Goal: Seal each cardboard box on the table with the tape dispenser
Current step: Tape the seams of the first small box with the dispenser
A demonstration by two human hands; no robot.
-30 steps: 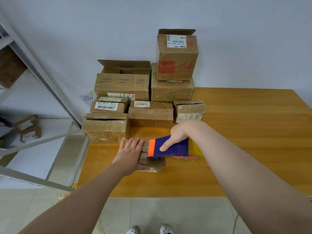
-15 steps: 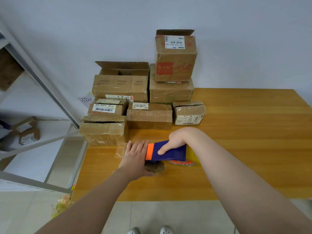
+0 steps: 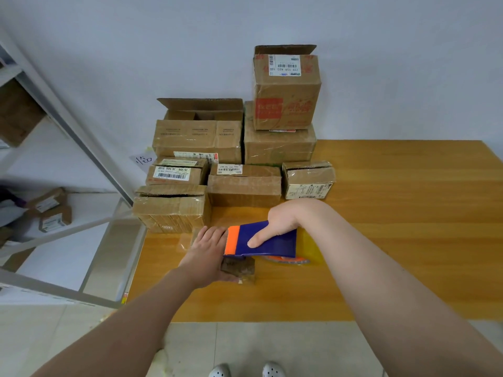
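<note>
Cardboard shows only in part under the hands: a small box (image 3: 241, 269) sits near the front edge of the tabletop (image 3: 394, 240), just in front of the stacked boxes (image 3: 245, 186) at the back left. The left hand (image 3: 208, 250) lies across it with fingers straight, pressing it down. The right hand (image 3: 284, 221) is wrapped round the blue tape dispenser (image 3: 268, 242), thumb on its side. The orange toothed end is against the left hand's knuckles and the yellowish tape roll (image 3: 307, 255) trails to the right.

This looks like the taping stroke on the small box, with the dispenser low over its top. Whether the strip already runs the whole seam is hidden by the hands. The next move probably calls for a firm, flat pull along the seam while the left hand keeps the light box from sliding, then a tilt onto the teeth to cut.

Much of the task seems left: behind, a wide box (image 3: 200, 131) and a tall box (image 3: 285, 88) have flaps standing up.
</note>
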